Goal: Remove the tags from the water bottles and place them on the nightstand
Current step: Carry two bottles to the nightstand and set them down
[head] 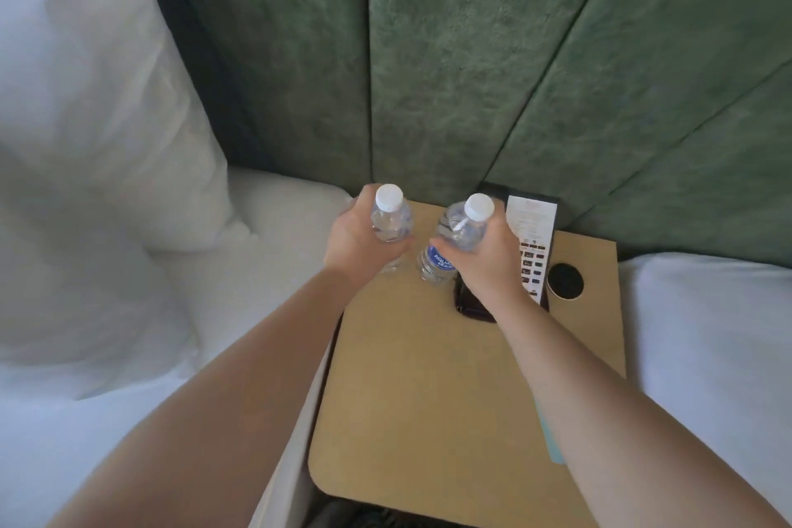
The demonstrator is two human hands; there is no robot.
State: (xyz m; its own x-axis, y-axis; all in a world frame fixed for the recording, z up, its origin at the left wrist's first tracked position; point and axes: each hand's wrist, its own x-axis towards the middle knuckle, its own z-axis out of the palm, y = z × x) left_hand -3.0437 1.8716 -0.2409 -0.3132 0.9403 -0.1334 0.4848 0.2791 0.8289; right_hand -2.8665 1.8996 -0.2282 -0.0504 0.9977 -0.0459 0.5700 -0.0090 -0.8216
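At frame centre, the left hand has its grip wrapped round one water bottle, the right hand round another bottle, over the nightstand. Likely light, thin-walled, slippery; hold mid-body, gently. No tags visible.

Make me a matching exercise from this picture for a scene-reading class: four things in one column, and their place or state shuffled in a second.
Things
1. bottle with blue label
2. bottle in the left hand
3. dark round disc
4. printed card

Place or state
A. lies on the nightstand near its right edge
B. gripped by the left hand, no label in view
C. gripped by the right hand
D. stands at the back, against the green headboard

Pairs: 1-C, 2-B, 3-A, 4-D
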